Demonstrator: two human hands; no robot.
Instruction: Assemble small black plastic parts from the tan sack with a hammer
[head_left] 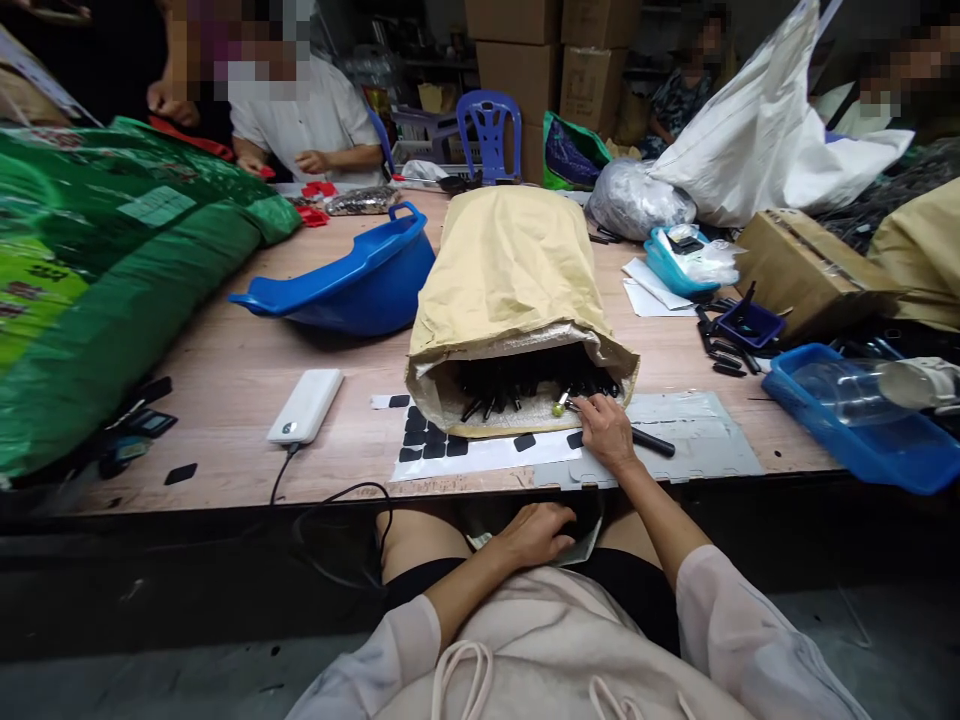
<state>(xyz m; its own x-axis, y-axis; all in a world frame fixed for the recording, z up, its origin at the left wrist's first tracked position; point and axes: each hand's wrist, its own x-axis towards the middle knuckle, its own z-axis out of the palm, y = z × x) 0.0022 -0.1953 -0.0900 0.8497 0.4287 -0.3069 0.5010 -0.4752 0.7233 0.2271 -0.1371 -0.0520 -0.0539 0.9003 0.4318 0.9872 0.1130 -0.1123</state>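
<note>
My right hand (pixel 606 430) is at the mouth of a yellow woven sack (pixel 517 260), its fingers closed over what looks like a small hammer. The hammer's black handle (pixel 654 442) sticks out to the right, and its metal and yellow-green head shows left of my fingertips. Inside the sack lie many thin black pieces (pixel 517 385). Below the table edge, my left hand (pixel 536 535) hovers over or rests on a container (pixel 589 535) in my lap, thumb and fingers apart. White sheet (pixel 487 463) with black rounded squares (pixel 424 430) lies under the sack's mouth.
A blue basin (pixel 360 275) and white power bank (pixel 306 405) with a cable are on the left, beside a big green sack (pixel 150 290). Right: a cardboard box (pixel 810 270) and blue tray (pixel 862 420) holding a plastic bottle. A person in white (pixel 315 130) sits opposite.
</note>
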